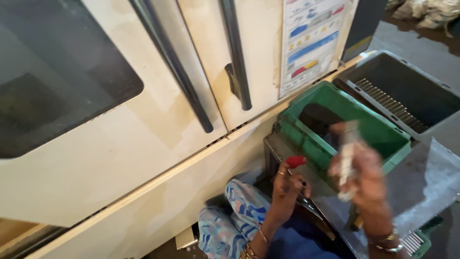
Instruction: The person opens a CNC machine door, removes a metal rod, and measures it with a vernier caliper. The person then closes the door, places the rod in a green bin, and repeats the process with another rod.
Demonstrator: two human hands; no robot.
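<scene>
Holding entry, two items. Item one: a small pale, translucent, slender moulded plastic piece point(347, 160), blurred, stood near-upright in the right hand point(362, 175), whose fingers were wrapped around its middle with both ends protruding. It looked light and stiff, probably smooth and somewhat slippery, so a grip along the mid-length seemed soundest; thin ends might snap if bent. Item two: a small red rounded plastic part point(295, 161), pinched at the fingertips of the left hand point(286, 188), sat just above that hand and apart from the pale piece. It appeared light and hard, suited to a fingertip pinch. Both hands were raised in front of a green plastic bin point(383, 136), with a grey plastic crate point(431, 129) beyond it and a cream machine cabinet with dark bar handles point(143, 129) to the left.
</scene>
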